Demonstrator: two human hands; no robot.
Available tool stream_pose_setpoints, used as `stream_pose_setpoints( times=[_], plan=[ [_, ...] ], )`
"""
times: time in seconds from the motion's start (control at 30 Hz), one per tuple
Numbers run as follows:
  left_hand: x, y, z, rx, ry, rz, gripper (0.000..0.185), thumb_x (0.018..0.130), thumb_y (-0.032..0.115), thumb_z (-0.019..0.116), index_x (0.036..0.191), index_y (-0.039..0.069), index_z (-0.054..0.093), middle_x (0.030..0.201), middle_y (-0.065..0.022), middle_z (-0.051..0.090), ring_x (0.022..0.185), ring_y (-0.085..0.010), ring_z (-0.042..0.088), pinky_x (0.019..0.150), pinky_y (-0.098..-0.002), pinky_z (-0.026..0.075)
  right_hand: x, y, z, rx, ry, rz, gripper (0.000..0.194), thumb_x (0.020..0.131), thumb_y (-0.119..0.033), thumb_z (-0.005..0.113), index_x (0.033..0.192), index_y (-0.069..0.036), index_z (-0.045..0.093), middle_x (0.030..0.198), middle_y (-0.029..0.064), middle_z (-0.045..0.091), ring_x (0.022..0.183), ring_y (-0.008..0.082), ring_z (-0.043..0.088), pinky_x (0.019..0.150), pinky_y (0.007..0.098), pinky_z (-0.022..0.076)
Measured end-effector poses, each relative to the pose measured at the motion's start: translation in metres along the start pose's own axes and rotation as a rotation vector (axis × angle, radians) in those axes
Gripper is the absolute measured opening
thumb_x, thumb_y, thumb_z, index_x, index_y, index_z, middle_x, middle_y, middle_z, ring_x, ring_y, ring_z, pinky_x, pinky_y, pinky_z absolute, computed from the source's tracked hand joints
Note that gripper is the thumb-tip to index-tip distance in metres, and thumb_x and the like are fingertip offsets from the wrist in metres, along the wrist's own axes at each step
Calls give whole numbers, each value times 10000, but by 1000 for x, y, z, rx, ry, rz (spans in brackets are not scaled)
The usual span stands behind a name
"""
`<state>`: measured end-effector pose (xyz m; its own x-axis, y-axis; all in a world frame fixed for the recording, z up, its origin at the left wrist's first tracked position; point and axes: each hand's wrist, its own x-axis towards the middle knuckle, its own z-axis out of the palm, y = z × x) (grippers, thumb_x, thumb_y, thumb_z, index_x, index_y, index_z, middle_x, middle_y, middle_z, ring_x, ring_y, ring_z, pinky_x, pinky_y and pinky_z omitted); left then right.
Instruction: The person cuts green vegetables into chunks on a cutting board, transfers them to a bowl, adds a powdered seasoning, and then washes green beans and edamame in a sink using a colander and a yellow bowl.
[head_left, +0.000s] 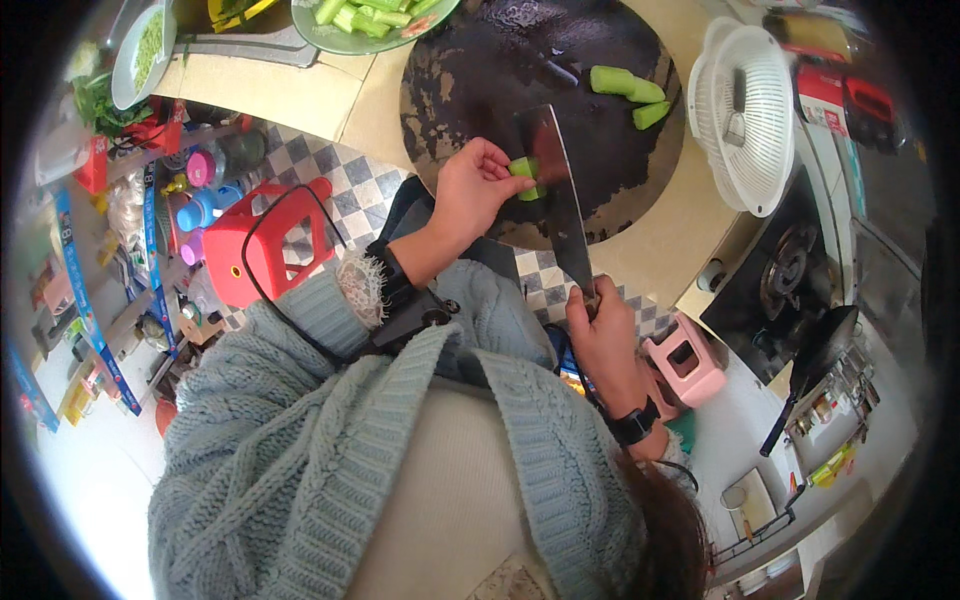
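My left hand (478, 180) pinches a short piece of green vegetable stalk (523, 177) over the near part of a round, dark, worn cutting board (480, 97). In my right hand (606, 341) is the handle of a cleaver (559, 180). Its broad blade points away from me across the board, right beside the held piece; whether the edge touches it I cannot tell. Several cut stalk pieces (613, 79) lie at the board's far right. Beyond the board's left side, a green bowl (375, 46) holds more cut green pieces.
A white plastic colander (750, 120) stands right of the board, near a black gas stove (780, 277). On the left are a small bowl of green bits (142, 56) and a red plastic stool (262, 244). A pink stool (686, 364) stands low at right, near a black wok (821, 352).
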<state>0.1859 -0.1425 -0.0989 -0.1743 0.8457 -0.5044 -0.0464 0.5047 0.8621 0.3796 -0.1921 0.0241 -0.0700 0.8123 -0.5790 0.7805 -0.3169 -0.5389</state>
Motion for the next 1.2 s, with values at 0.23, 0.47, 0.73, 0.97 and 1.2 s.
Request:
stream_pose_setpoints(
  times=[0.23,0.47,0.73,0.97,1.2],
  plan=[
    [2,0,-4,-18,-18,15,303,670,70,824,817,20,564,706,-19,587,643,-73,544,602,-231,486,25,7,33,-48,44,-55,254,865,-244,604,895,2,548,661,195,626,627,374,628,554,428,479],
    [-6,3,-15,89,-50,21,286,707,61,784,902,10,581,723,-44,598,644,-102,572,614,-242,497,16,5,22,33,73,-33,244,865,-232,607,890,2,545,655,199,622,604,363,627,542,419,474],
    [-9,0,-21,72,-34,-38,246,751,55,735,916,-11,564,739,-71,607,645,-123,609,591,-261,507,1,-8,18,-18,14,-50,235,859,-207,622,880,11,536,616,189,609,566,357,620,517,412,469],
    [-9,0,-22,68,-78,-72,241,804,43,705,960,-14,530,789,-64,583,673,-113,612,587,-222,498,1,-2,27,-30,7,-66,239,861,-210,624,887,11,536,642,204,616,596,370,627,525,421,474],
    [-8,-5,-19,76,-8,-8,227,750,17,731,882,-14,550,695,-70,595,614,-115,612,551,-259,498,15,7,46,-55,51,-137,238,858,-210,622,882,11,537,643,203,615,609,382,625,532,426,475]
  ],
)
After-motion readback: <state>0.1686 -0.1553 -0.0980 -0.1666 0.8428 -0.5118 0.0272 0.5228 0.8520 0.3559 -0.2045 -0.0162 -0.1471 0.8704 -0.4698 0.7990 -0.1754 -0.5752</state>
